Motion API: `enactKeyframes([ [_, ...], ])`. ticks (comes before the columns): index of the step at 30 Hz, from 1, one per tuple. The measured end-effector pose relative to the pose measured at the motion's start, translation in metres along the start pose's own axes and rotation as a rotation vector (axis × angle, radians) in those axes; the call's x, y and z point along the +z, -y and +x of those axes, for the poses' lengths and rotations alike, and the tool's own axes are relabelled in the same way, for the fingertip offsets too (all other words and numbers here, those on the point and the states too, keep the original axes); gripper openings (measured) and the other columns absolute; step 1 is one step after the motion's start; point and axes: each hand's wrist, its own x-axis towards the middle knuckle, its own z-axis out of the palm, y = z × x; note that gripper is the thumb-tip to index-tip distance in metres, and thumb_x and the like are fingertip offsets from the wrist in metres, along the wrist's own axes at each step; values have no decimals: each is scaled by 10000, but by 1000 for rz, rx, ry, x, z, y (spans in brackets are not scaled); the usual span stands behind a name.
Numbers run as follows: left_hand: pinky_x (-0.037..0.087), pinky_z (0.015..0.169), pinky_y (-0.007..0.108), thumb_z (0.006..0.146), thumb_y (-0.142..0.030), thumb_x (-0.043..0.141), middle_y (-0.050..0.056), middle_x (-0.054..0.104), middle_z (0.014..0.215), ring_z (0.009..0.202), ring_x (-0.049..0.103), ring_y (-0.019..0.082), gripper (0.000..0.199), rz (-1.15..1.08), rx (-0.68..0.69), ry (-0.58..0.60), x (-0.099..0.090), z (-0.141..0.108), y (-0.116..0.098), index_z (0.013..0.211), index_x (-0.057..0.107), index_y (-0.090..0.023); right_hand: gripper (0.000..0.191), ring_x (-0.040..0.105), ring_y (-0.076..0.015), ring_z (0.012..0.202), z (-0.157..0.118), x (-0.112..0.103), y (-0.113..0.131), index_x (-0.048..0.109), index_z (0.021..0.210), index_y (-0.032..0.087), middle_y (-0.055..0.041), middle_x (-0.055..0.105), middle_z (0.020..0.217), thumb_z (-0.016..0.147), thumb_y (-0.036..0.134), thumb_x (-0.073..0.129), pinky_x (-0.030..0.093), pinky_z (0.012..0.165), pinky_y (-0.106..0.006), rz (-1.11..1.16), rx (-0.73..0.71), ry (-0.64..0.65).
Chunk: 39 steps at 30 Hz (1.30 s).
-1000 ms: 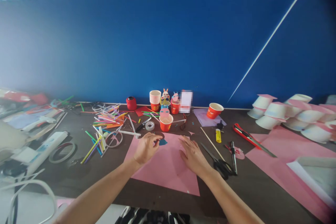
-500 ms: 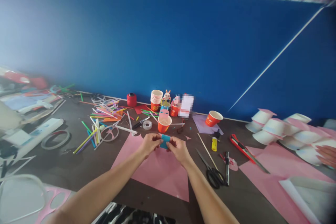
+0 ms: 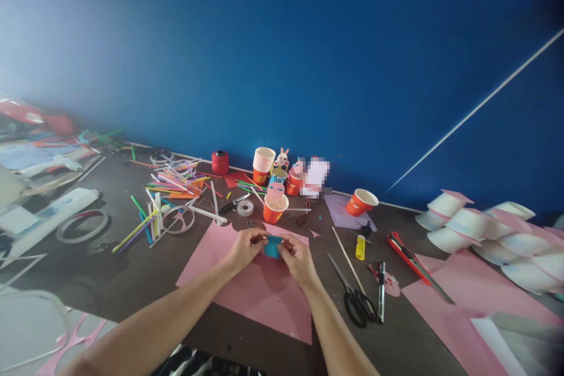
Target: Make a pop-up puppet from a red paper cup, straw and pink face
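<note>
A small blue paper piece [image 3: 273,247] is held between my two hands, above a large pink sheet [image 3: 264,294] lying on the dark table. My left hand [image 3: 247,248] pinches its left edge, and my right hand [image 3: 296,254] grips the right edge, fingers closed. The top of the piece looks bent over. Just beyond my hands stands a red paper cup [image 3: 275,209] with a pink figure at its back rim. A roll of clear tape [image 3: 245,207] lies to the left of that cup.
Black scissors [image 3: 359,302], a yellow glue stick [image 3: 360,248] and a red cutter [image 3: 409,258] lie on the right, near stacked white cups [image 3: 469,226]. Coloured straws [image 3: 178,179] are piled at the back left. Another red cup [image 3: 361,202] stands on purple paper.
The blue piece has tilted and sits slightly lower, with both hands still on it. The view has shifted a little. A person's hand at the far right edge has gone out of sight.
</note>
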Motion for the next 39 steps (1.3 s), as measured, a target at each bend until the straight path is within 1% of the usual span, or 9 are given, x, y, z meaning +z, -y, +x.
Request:
enactKeyframes([
  [4, 367, 477, 188, 712, -194, 516, -4, 545, 575, 483, 472, 76, 212, -41, -31, 15, 0, -2, -1, 859, 646, -115, 135, 491, -88, 479, -1, 0, -1, 621, 844, 179, 36, 545, 567, 728, 226, 570, 421, 462, -200, 73, 31, -13],
  [8, 368, 456, 177, 716, -190, 501, -2, 543, 578, 483, 484, 74, 206, -86, -81, 37, -1, -4, -9, 850, 639, -113, 124, 519, -95, 469, -1, 0, 0, 633, 821, 181, 18, 591, 614, 723, 234, 579, 441, 458, -214, 87, 41, -25],
  [13, 371, 433, 179, 750, -321, 508, 0, 521, 568, 487, 475, 79, 257, -153, -115, 50, -2, -7, -15, 816, 626, -102, 128, 530, -94, 463, -2, 0, 3, 643, 818, 182, 6, 620, 645, 737, 242, 563, 438, 465, -219, 82, 12, -3],
  [15, 367, 432, 174, 729, -343, 545, 9, 542, 610, 507, 477, 79, 267, -140, -112, 48, -2, -7, -13, 824, 621, -105, 118, 533, -92, 463, -2, 0, 3, 642, 809, 185, 14, 610, 626, 736, 229, 561, 437, 469, -215, 75, 3, -9],
  [22, 379, 486, 169, 676, -256, 611, 16, 553, 710, 613, 497, 91, 335, -95, -34, 35, 0, -6, -6, 982, 582, -123, 122, 571, -99, 484, -5, 0, 4, 629, 803, 182, 9, 611, 668, 749, 197, 521, 464, 499, -225, 25, -10, -28],
  [29, 408, 437, 169, 694, -337, 601, 17, 535, 719, 586, 521, 95, 393, -231, -158, 75, 1, -7, -9, 1011, 534, -115, 132, 578, -108, 542, -7, 1, 7, 625, 774, 190, -8, 609, 735, 760, 208, 494, 491, 520, -240, -47, -90, -22],
  [32, 427, 442, 181, 691, -341, 605, 15, 543, 698, 570, 529, 95, 383, -256, -163, 69, 2, -7, -8, 986, 532, -107, 153, 582, -120, 611, -8, 3, 9, 631, 769, 194, -25, 606, 797, 773, 217, 480, 503, 543, -244, -88, -141, -5],
  [37, 431, 438, 191, 673, -315, 618, 23, 577, 714, 533, 534, 86, 368, -232, -161, 25, 2, -5, -6, 966, 535, -109, 169, 577, -102, 550, -9, 3, 10, 591, 893, 185, -39, 605, 850, 793, 264, 480, 496, 532, -247, -57, -72, -58],
  [39, 438, 448, 199, 668, -309, 618, 24, 582, 707, 552, 551, 99, 360, -214, -149, 3, 2, -5, -6, 956, 538, -109, 202, 564, -98, 510, -8, 3, 10, 555, 942, 176, -27, 605, 781, 789, 296, 498, 478, 503, -240, -6, -34, -90],
])
